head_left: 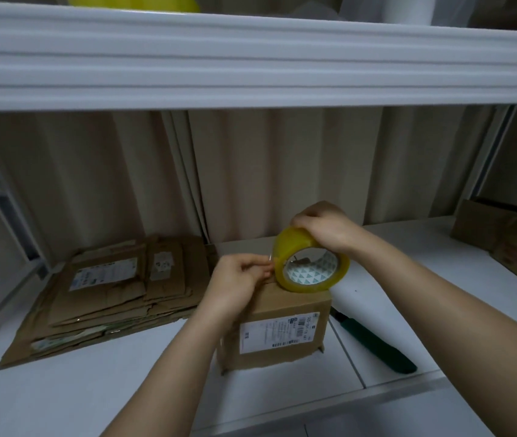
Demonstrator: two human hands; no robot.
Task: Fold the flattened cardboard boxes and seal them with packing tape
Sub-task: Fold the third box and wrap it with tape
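A small folded cardboard box with a white shipping label stands on the white shelf surface in front of me. A yellowish roll of packing tape sits on the box's top. My right hand grips the roll from above. My left hand pinches the tape's free end at the roll's left side, over the top of the box. A stack of flattened cardboard boxes lies to the left.
A green-handled utility knife lies on the shelf to the right of the box. More cardboard boxes sit at the far right. A white upper shelf hangs overhead, with a beige curtain behind.
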